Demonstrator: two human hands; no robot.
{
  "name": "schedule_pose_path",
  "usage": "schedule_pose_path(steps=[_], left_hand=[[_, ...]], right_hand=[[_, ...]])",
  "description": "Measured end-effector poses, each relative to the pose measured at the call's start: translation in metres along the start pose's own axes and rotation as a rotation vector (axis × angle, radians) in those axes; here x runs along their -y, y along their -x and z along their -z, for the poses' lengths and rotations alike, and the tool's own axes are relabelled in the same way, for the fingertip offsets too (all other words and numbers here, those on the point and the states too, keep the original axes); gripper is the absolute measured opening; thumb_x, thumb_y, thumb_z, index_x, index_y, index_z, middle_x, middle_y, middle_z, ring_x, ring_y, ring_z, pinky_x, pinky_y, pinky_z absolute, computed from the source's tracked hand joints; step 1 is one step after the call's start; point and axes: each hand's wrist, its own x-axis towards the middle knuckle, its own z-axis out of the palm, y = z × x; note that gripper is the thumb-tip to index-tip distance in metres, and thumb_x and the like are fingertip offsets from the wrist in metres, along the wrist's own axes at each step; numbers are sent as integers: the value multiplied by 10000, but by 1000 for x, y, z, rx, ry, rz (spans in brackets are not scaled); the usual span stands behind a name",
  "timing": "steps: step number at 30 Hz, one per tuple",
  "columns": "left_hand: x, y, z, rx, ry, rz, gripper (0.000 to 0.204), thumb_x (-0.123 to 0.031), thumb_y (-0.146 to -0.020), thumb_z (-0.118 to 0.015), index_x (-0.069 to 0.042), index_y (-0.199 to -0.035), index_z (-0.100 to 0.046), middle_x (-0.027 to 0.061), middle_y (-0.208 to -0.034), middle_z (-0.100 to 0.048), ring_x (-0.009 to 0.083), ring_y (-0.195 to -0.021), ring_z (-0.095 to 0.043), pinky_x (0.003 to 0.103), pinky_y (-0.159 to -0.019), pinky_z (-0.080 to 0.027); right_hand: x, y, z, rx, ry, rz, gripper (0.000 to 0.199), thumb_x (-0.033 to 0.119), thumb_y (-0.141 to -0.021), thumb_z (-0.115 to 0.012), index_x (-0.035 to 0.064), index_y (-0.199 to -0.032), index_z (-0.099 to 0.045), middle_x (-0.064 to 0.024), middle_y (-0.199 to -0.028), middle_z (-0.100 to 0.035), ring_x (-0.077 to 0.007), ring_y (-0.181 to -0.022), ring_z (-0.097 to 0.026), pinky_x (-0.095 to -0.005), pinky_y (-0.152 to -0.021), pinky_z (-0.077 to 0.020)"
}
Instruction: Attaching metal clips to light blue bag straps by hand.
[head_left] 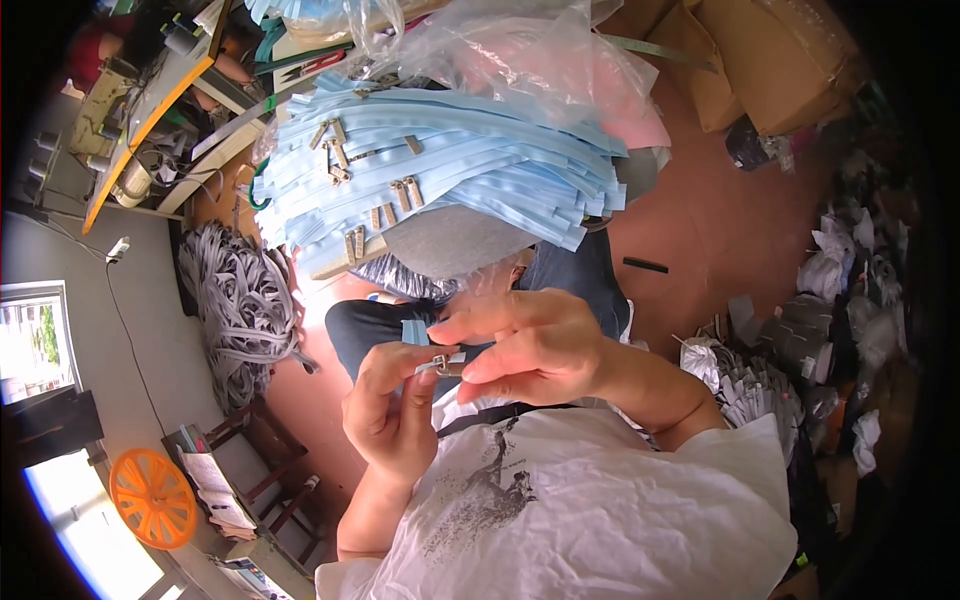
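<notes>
Between thumb and finger, my left hand (388, 410) pinches a light blue zipper strip (414, 332), whose short end sticks up above the fingers. My right hand (545, 345) is closed on a small metal zipper slider (442, 364) with a pull tab, right at the strip's end by my left fingertips. Whether the tape runs inside the slider is too small to tell. In front of me a thick heap of light blue zipper strips (470, 130) lies across a grey rounded support (455, 245). Several loose metal sliders with tabs (402, 195) rest on the heap.
Clear plastic bags (500, 50) cover the heap's far side. Tangled grey tape (240, 310) is piled on the floor at left, below a workbench (150, 120). An orange wheel (152, 498) stands lower left. Cardboard (770, 60) lies far right, wrapped bundles (750, 385) at right.
</notes>
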Motion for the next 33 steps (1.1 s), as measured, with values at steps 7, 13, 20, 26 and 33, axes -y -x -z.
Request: schedule_pose_path(steps=[7, 13, 20, 26, 33], left_hand=[[0, 1, -2, 9, 215, 53, 104, 61, -952, -574, 53, -1056, -571, 195, -1021, -674, 220, -910, -635, 306, -823, -509], [4, 0, -2, 29, 156, -42, 104, 15, -955, -594, 44, -1053, -573, 181, -1005, -666, 254, -945, -625, 345, -857, -501], [-1, -9, -4, -41, 33, -158, 163, -56, -882, -704, 22, -991, -612, 137, -930, -649, 253, -861, -600, 357, -790, -489], [3, -11, 2, -14, -14, -238, 113, -76, -859, -725, -4, -870, -640, 109, -863, -641, 233, -790, -587, 337, -721, -472], [1, -11, 2, 16, -5, -211, 101, -85, -886, -696, -14, -864, -628, 93, -836, -622, 223, -772, -579, 330, -719, -462]], right_hand=[[-5, 8, 6, -11, -139, -138, 312, 259, -846, -800, 41, -1046, -701, -163, -1106, -699, -184, -871, -700, -277, -638, -544], [0, 1, 2, 61, 29, -107, 250, 91, -795, -812, 32, -1007, -692, -118, -990, -696, -223, -794, -693, -306, -636, -553], [3, 1, 0, 46, 107, -64, 250, 22, -766, -800, 38, -978, -668, -102, -968, -691, -237, -772, -694, -309, -609, -559], [6, 1, -3, 54, 83, -89, 228, 103, -789, -781, 65, -971, -649, -63, -938, -666, -212, -721, -671, -309, -556, -523], [10, -5, 6, 261, 311, 48, 245, 176, -795, -801, 56, -916, -625, -35, -826, -628, -178, -595, -626, -291, -482, -499]])
